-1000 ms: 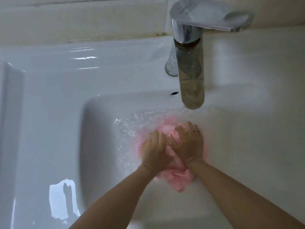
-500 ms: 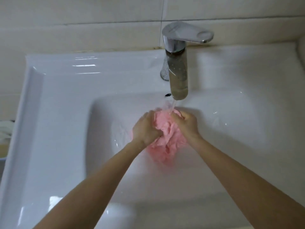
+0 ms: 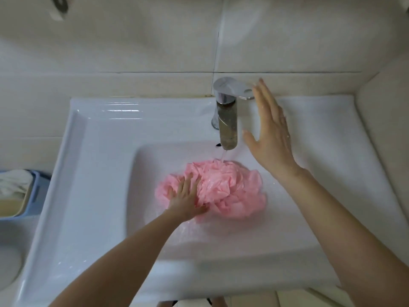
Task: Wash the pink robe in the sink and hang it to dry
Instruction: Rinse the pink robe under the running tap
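Under the tap (image 3: 228,120), toward the back of the sink (image 3: 93,173) basin, the crumpled pink robe (image 3: 223,191) lies wet beneath a thin stream. Left hand (image 3: 186,198) presses flat on its left side; right hand (image 3: 270,131), fingers straight, is raised beside the tap lever (image 3: 234,87).

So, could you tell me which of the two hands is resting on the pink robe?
The left hand, pressed flat on the pink robe in the sink. The right hand is clear of the cloth, fingers straight, up beside the tap lever.
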A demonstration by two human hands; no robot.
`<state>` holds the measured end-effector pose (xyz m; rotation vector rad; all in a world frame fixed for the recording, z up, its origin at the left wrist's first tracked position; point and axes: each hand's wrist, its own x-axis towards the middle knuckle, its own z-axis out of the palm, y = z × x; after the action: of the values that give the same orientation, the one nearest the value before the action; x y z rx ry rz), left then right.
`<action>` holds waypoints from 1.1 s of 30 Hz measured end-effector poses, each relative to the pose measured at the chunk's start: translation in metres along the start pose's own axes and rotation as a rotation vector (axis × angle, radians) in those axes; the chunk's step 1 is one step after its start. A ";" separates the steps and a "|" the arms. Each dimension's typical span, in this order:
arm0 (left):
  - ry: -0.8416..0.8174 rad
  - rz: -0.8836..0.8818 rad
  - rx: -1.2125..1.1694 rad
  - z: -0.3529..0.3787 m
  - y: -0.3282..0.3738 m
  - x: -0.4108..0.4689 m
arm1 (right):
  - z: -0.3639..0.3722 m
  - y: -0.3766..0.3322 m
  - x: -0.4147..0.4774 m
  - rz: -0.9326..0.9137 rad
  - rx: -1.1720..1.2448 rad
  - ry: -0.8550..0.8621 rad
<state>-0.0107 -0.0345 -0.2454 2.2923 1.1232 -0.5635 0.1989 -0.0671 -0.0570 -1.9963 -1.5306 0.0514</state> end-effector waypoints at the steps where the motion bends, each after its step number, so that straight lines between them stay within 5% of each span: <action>1: -0.004 -0.017 0.007 0.000 0.002 0.000 | -0.002 -0.001 0.004 0.009 -0.023 -0.036; 17: -0.036 -0.045 0.004 0.003 0.006 0.005 | 0.024 0.017 -0.033 0.166 -0.055 0.139; 21: 0.058 -0.050 0.052 -0.003 0.008 0.001 | 0.026 0.011 -0.039 0.226 0.209 0.179; 24: 0.212 -0.095 0.013 -0.006 0.010 -0.005 | 0.048 0.021 -0.073 0.622 0.433 0.333; 27: 0.177 -0.051 -0.034 -0.006 0.007 0.002 | 0.085 0.029 -0.119 1.372 0.528 0.061; 29: 0.145 0.016 0.041 -0.005 0.004 0.008 | 0.104 0.029 -0.124 1.460 0.511 -0.087; 33: 0.119 0.159 0.357 0.004 0.000 0.020 | 0.144 0.027 -0.091 1.279 0.444 -0.192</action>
<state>0.0000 -0.0250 -0.2597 2.7249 0.9416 -0.6117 0.1365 -0.0877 -0.2165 -2.2552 -0.0678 1.0009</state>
